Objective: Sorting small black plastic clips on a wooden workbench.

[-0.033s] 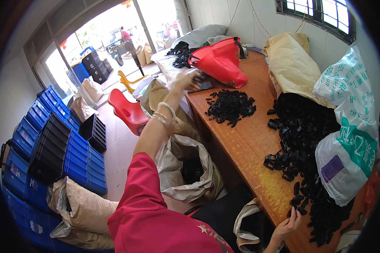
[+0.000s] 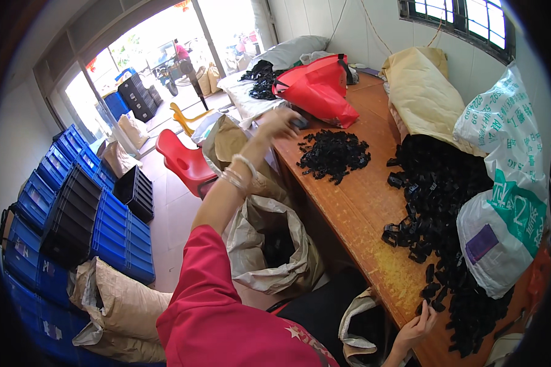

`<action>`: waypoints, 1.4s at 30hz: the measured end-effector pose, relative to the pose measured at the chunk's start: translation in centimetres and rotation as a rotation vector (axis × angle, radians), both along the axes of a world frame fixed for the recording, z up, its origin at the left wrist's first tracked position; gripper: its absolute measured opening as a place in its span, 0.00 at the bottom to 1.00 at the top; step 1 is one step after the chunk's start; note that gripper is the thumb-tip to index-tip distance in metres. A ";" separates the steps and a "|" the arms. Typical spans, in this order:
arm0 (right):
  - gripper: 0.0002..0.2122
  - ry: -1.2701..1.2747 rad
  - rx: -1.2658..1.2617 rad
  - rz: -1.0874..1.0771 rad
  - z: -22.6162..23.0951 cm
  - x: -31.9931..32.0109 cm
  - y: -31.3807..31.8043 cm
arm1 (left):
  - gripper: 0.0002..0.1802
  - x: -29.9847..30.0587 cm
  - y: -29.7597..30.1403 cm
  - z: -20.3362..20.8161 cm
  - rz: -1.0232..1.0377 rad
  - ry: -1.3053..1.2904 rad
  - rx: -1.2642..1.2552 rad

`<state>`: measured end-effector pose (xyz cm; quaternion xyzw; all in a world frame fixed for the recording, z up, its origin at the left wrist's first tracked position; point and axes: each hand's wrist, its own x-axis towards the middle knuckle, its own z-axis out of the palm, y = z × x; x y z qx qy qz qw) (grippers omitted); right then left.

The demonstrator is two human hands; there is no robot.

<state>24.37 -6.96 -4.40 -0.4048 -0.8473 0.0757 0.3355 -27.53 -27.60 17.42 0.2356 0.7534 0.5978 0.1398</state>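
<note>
My left hand (image 2: 278,124), with pale bangles on its wrist, is stretched over the table's far left corner. Its fingers are bent around a small dark object (image 2: 300,122) that looks like a phone, mostly hidden by the hand. Close by lies a small heap of black plastic parts (image 2: 335,154). My right hand (image 2: 417,327) rests at the near table edge, fingertips pinched on a small black plastic part (image 2: 421,307). Beside it spreads a large pile of black plastic parts (image 2: 438,189), reaching out of a tan sack (image 2: 419,92).
A red bag (image 2: 321,92) lies on the wooden table (image 2: 355,208); a white and green sack (image 2: 502,214) stands at right. Below the table edge is an open sack (image 2: 251,269). Blue crates (image 2: 122,232) line the left, near a red chair (image 2: 180,162).
My left hand has shifted slightly right and down, over the dark flat object that lay on the table corner. My right hand has stayed in place.
</note>
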 end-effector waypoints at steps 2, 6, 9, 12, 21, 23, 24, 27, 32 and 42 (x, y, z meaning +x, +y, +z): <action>0.17 0.019 -0.026 0.022 -0.3 0.4 0.1 | 0.17 5.1 2.6 -2.8 -0.297 -0.124 0.026; 0.19 -0.039 -0.038 -0.022 0.7 0.1 0.2 | 0.14 17.9 6.6 -6.5 -0.757 -0.183 -0.235; 0.21 -0.093 -0.138 0.040 0.7 0.2 1.3 | 0.18 23.4 7.0 -11.5 -1.083 0.033 -0.206; 0.21 -0.036 -0.189 0.100 0.9 0.7 1.5 | 0.19 27.9 7.7 -13.7 -1.100 0.116 -0.114; 0.15 -0.055 -0.138 0.117 1.7 -0.6 -0.1 | 0.19 35.0 8.0 -19.2 -0.891 0.106 -0.111; 0.13 -0.036 -0.072 0.106 1.5 -0.5 0.0 | 0.19 35.4 8.0 -19.7 -0.903 0.108 -0.095; 0.12 -0.012 -0.006 0.093 1.3 -0.3 0.1 | 0.19 35.5 8.2 -20.2 -0.906 0.095 -0.066; 0.11 0.081 0.064 0.053 0.8 0.3 0.4 | 0.20 35.6 8.9 -19.9 -0.824 -0.045 0.040; 0.10 0.539 -0.513 0.230 5.1 -2.1 -2.4 | 0.19 33.9 8.5 -17.0 -0.672 -0.481 0.086; 0.13 0.331 -0.181 0.447 4.6 -1.6 -3.9 | 0.17 35.1 8.7 -16.3 -0.740 -0.505 -0.006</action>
